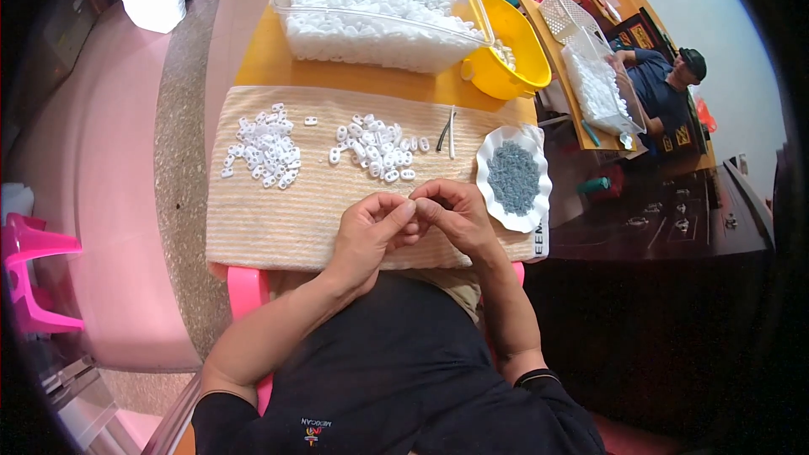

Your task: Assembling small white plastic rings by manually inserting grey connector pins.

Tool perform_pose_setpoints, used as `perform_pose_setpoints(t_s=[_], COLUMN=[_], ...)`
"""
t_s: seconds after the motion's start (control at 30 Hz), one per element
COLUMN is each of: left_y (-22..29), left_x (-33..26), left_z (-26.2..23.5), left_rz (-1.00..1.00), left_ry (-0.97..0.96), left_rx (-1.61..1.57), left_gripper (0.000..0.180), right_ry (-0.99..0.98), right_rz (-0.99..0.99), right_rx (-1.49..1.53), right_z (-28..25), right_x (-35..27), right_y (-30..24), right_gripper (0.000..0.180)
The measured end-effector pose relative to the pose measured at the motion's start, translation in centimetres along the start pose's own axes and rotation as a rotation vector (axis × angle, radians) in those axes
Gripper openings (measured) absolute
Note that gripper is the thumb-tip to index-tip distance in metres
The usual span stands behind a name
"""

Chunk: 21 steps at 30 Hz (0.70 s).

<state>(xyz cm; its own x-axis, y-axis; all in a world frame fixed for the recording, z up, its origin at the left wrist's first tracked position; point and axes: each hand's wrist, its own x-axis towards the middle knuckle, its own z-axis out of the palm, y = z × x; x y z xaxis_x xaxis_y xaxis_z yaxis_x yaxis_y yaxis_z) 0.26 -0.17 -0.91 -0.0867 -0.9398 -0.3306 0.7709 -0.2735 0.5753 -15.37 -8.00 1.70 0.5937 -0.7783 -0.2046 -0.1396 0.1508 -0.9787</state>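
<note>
My left hand [368, 233] and my right hand [459, 217] meet over the near middle of a striped cloth [278, 223]. Thumbs and fingertips of both are pinched together; whatever lies between them is too small or hidden to name. Beyond my left hand is a pile of small white two-holed plastic pieces [268, 152], with one loose piece [311, 120] beside it. A second pile of small white plastic pieces [377, 146] lies just past my hands. Right of my right hand stands a scalloped white dish [520, 222] of tiny grey-blue pieces [511, 177].
A thin white stick [452, 136] and a slim black tool [442, 136] lie near the dish. Behind the cloth stand a clear tub [362, 52] heaped with white pieces and a yellow basin [522, 76]. Another person [657, 88] sits at right. Pink stools [38, 244] are at left.
</note>
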Motion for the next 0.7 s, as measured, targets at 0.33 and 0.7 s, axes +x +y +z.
perform_pose_setpoints(t_s=[0.33, 0.7], left_y=[-0.1, 0.3], left_x=[-0.1, -0.1], left_z=[0.1, 0.1], left_rz=[0.004, -0.107], left_ry=[-0.024, -0.039], left_rx=[-0.041, -0.109], left_gripper=[0.011, 0.012], right_ry=[0.001, 0.010], right_rz=[0.006, -0.156], right_rx=[0.087, -0.030], right_z=[0.1, 0.0], right_x=[-0.3, -0.8], right_y=[0.2, 0.8], right_gripper=[0.016, 0.011])
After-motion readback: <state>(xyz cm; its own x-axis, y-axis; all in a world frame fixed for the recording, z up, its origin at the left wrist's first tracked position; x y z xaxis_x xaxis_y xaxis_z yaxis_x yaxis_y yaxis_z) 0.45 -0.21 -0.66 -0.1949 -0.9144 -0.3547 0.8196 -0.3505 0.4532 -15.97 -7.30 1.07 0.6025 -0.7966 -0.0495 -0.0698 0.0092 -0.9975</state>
